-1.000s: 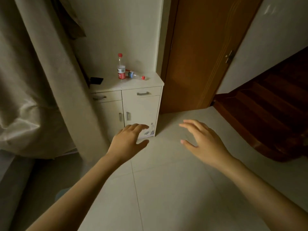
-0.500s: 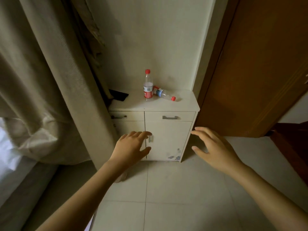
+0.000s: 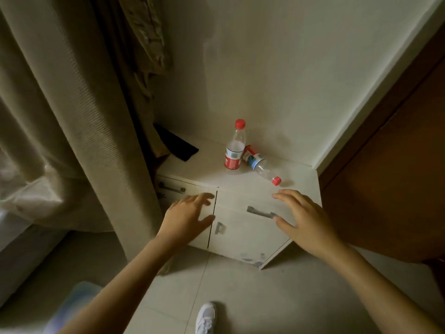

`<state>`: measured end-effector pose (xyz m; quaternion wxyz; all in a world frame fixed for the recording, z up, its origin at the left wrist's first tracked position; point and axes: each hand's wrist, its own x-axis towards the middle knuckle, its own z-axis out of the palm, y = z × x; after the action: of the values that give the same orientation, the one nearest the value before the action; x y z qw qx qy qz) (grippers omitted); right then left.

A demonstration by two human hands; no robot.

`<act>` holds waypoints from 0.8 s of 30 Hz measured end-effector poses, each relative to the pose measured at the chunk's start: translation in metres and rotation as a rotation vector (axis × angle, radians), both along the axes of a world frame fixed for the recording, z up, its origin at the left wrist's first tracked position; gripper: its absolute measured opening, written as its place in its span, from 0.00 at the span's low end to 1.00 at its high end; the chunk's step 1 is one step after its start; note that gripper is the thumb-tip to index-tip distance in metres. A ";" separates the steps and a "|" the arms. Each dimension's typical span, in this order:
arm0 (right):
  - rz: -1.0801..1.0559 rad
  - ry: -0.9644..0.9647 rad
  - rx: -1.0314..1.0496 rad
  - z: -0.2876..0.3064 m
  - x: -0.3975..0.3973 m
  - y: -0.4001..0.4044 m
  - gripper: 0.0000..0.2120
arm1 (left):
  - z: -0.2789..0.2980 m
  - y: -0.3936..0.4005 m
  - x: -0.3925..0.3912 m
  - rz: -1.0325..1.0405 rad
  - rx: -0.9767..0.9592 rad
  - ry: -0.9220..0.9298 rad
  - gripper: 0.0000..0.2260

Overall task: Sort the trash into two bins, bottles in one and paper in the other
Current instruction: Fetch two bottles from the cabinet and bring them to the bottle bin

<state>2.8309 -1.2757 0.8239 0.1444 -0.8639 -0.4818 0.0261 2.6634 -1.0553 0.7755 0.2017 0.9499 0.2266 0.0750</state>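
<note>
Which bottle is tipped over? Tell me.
The right bottle lies on its side, cap toward the cabinet front; the left bottle stands upright.

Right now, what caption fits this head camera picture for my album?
Two open hands, left hand and right hand, reach toward an upright clear plastic bottle and a toppled clear plastic bottle on a white cabinet.

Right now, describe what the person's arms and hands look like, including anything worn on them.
Both forearms are bare all the way to the bottom edge of the picture; no sleeves show. The left hand and the right hand wear no gloves, and no ring, watch or bracelet is visible. The nails look short and unpainted.
</note>
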 end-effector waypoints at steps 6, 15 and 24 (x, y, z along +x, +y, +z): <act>-0.008 -0.002 -0.007 -0.011 0.071 0.018 0.22 | 0.011 0.028 0.093 -0.052 0.044 -0.009 0.22; 0.040 0.002 -0.095 -0.064 0.180 0.069 0.23 | 0.031 0.064 0.203 0.136 0.221 -0.117 0.35; 0.118 0.029 -0.341 -0.130 0.235 0.110 0.43 | 0.023 0.092 0.282 0.347 0.191 0.043 0.24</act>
<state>3.0657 -1.1657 0.6943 0.0011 -0.8456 -0.5182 0.1282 2.9456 -0.9633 0.7984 0.0898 0.9129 0.3829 0.1093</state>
